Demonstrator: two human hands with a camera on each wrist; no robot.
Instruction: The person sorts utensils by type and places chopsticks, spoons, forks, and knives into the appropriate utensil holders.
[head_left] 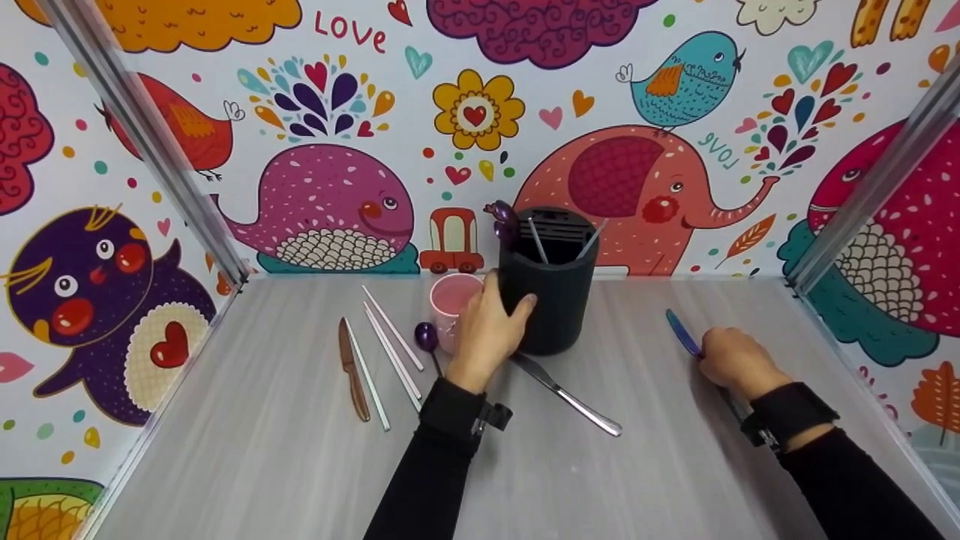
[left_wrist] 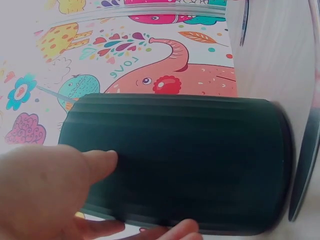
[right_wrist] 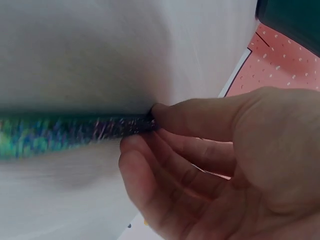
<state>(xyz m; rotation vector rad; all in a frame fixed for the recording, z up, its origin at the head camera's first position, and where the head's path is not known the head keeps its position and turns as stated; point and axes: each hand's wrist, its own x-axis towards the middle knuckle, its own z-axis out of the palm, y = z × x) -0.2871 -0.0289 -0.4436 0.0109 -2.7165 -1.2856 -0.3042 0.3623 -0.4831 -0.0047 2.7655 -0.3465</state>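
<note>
My left hand (head_left: 487,330) grips the side of a black utensil holder (head_left: 559,307), its thumb across the front wall in the left wrist view. The holder stands upright, with a shiny purple utensil (head_left: 504,221) and thin sticks (head_left: 538,240) poking out of its top. Over on the right, my right hand (head_left: 739,360) pinches an iridescent blue-purple table knife (head_left: 684,334) between thumb and fingers, low over the table. In the right wrist view the knife (right_wrist: 75,134) extends left from the fingertips. A silver table knife (head_left: 574,401) lies in front of the holder.
A pink cup (head_left: 442,319) stands left of the holder, partly behind my left hand. Near it is a purple spoon (head_left: 426,337). Further left lie a brown knife (head_left: 352,375) and several chopsticks (head_left: 394,352). Patterned panels (head_left: 322,210) edge the table at back and sides.
</note>
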